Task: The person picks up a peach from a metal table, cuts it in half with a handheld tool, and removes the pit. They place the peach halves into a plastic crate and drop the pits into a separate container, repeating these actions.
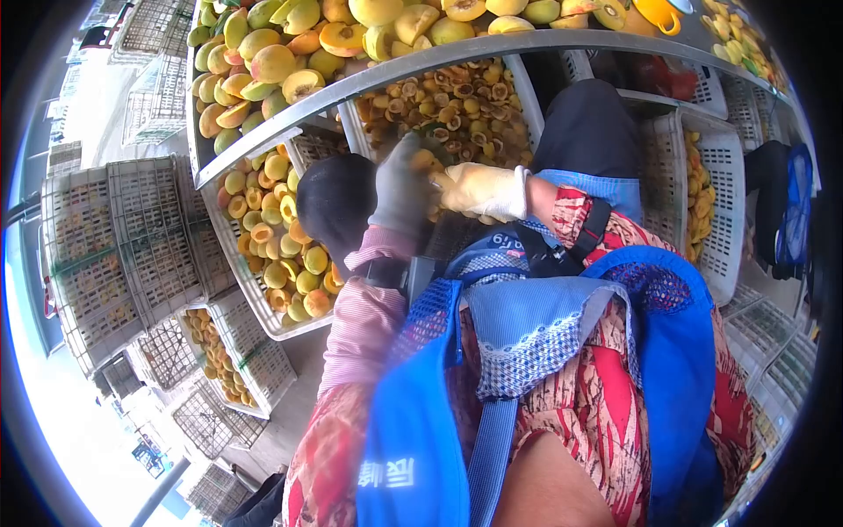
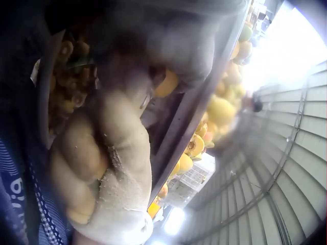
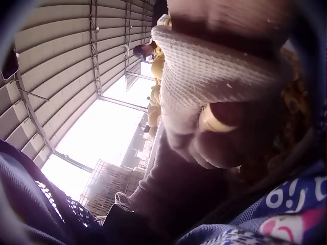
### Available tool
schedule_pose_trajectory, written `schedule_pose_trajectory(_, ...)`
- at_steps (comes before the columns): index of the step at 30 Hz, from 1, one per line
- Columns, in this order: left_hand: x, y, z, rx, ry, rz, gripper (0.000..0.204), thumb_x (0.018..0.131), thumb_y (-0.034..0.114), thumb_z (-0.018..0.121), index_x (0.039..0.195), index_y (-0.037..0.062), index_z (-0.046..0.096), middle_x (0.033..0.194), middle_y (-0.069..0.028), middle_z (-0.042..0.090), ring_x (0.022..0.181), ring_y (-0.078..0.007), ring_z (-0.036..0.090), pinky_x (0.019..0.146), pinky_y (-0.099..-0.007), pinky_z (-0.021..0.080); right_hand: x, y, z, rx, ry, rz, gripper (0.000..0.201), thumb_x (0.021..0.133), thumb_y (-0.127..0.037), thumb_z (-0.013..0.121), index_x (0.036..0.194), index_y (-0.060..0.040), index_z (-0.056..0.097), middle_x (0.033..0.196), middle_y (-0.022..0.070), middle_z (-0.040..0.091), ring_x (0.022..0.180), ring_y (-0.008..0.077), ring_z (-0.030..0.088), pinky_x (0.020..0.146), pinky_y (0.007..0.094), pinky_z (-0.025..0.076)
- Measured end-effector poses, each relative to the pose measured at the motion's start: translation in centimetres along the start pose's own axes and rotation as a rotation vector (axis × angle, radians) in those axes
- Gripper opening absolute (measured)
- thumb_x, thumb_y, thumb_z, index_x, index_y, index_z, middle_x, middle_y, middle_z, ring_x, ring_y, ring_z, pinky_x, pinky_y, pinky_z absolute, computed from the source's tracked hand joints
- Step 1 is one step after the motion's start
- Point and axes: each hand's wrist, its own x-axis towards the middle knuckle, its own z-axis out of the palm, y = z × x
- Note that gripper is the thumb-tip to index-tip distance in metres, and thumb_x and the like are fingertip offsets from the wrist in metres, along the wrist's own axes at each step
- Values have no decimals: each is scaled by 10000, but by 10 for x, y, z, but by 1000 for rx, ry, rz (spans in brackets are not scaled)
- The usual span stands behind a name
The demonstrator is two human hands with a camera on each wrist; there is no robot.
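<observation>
In a blurred grey glove, my left hand (image 1: pixel 399 184) grips a yellow peach half (image 2: pixel 166 83), cut into an orange-yellow face. My right hand (image 1: pixel 483 191), in a cream knitted glove, meets it in front of my knees. Its fingers (image 2: pixel 84 153) are curled around a small hand tool; a thin glinting edge (image 2: pixel 145 100) shows beside the peach, and a tan rounded end (image 3: pixel 214 120) shows among the fingers. I cannot tell the tool's exact kind. Just beyond both hands is a crate (image 1: pixel 527 97) of brownish, hollowed peach scraps (image 1: pixel 457 105).
A metal-edged table (image 1: pixel 369 77) heaped with peach halves (image 1: pixel 303 83) stands in front. A white crate of peaches (image 1: pixel 281 237) sits left of my knee, another crate (image 1: pixel 720 193) at right. Stacked crates (image 1: pixel 132 255) stand farther left. A yellow handled container (image 1: pixel 659 16) lies on the table.
</observation>
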Motion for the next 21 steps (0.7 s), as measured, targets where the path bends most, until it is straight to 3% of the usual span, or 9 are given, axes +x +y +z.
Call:
schedule_pose_trajectory(2, 1, -6, 5, -30, -35, 24, 213, 913, 198, 563, 970, 17, 660, 830, -101, 667, 749, -201, 636, 643, -299, 516, -4, -5, -3, 279, -164, 42, 199, 892, -280, 549, 834, -92, 516, 546, -40, 406, 386, 90, 356, 349, 269, 254)
schedule_pose_trajectory(5, -20, 24, 32, -268, 0, -150, 269, 920, 211, 540, 885, -27, 660, 792, -92, 660, 720, -179, 609, 641, -287, 488, -28, -3, -7, 504, -219, 119, 222, 919, -284, 530, 767, -129, 482, 529, -69, 338, 384, 57, 294, 352, 246, 207)
schedule_pose_trajectory(9, -24, 35, 35, -215, -24, -47, 292, 914, 230, 553, 845, -30, 667, 760, -90, 656, 706, -170, 590, 677, -276, 466, -30, -3, -9, 720, -351, 140, 311, 962, -368, 489, 751, -140, 490, 512, -62, 338, 373, 67, 300, 352, 252, 198)
schedule_pose_trajectory(12, -20, 30, 26, -174, -27, -39, 296, 914, 236, 554, 844, -24, 677, 741, -84, 653, 706, -164, 588, 693, -276, 462, -34, -14, 0, 290, -88, 68, 325, 965, -384, 482, 772, -124, 507, 510, -43, 364, 371, 85, 326, 349, 264, 209)
schedule_pose_trajectory(13, -17, 27, 25, -154, 2, -45, 300, 914, 239, 555, 846, -25, 679, 739, -81, 653, 701, -161, 587, 684, -274, 461, -32, -26, 5, 113, 33, 184, 313, 962, -380, 492, 807, -108, 516, 515, -29, 384, 369, 98, 343, 346, 272, 210)
schedule_pose_trajectory(15, -14, 20, 25, -111, 28, -49, 310, 915, 250, 558, 853, -27, 683, 739, -76, 655, 687, -152, 582, 664, -269, 460, -34, -22, 5, 196, -2, 181, 297, 954, -368, 510, 834, -97, 510, 523, -27, 389, 365, 105, 339, 342, 275, 220)
schedule_pose_trajectory(18, -20, 28, 29, -43, 5, -8, 325, 916, 267, 562, 867, -30, 686, 750, -69, 659, 664, -139, 578, 636, -258, 458, -30, 0, -4, 854, -334, 198, 232, 944, -340, 520, 942, -113, 567, 507, -50, 356, 336, 73, 296, 318, 242, 203)
schedule_pose_trajectory(21, -19, 33, 30, -34, -27, 47, 316, 913, 272, 573, 885, -23, 684, 769, -77, 667, 659, -145, 594, 634, -253, 469, -33, -2, -8, 946, -389, 174, 146, 932, -258, 518, 956, -126, 576, 534, -45, 375, 358, 77, 337, 335, 227, 226)
